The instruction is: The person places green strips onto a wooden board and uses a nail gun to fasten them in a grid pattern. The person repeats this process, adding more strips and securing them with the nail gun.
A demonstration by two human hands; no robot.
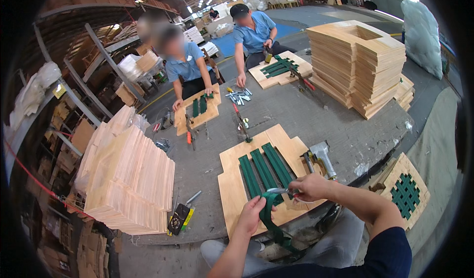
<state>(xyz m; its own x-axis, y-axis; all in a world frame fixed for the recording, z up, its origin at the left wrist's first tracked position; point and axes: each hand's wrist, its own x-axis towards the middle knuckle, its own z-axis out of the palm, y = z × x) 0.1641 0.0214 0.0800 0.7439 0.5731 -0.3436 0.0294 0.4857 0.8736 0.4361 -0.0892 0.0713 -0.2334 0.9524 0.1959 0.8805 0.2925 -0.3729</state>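
In front of me lies a pale wooden seat panel (230,184) with a wide opening. Three dark green webbing strips (257,166) span that opening side by side. Over the panel's near edge, my left hand (251,214) pinches a loose green webbing strap (267,217) whose tail hangs down toward my lap. My right hand (310,187) is closed round a pair of scissors (277,190). Their metal blades point left and reach the strap beside my left fingers; whether they have cut into it I cannot tell. A grey staple gun (323,158) rests on the panel's right side.
Tall stacks of wooden panels stand left (131,179) and far right (353,65). A tape measure (178,218) lies left of my panel; a clamp (241,122) sits at its far edge. Two co-workers (190,65) (254,33) handle similar panels opposite. A woven panel (406,194) leans at right.
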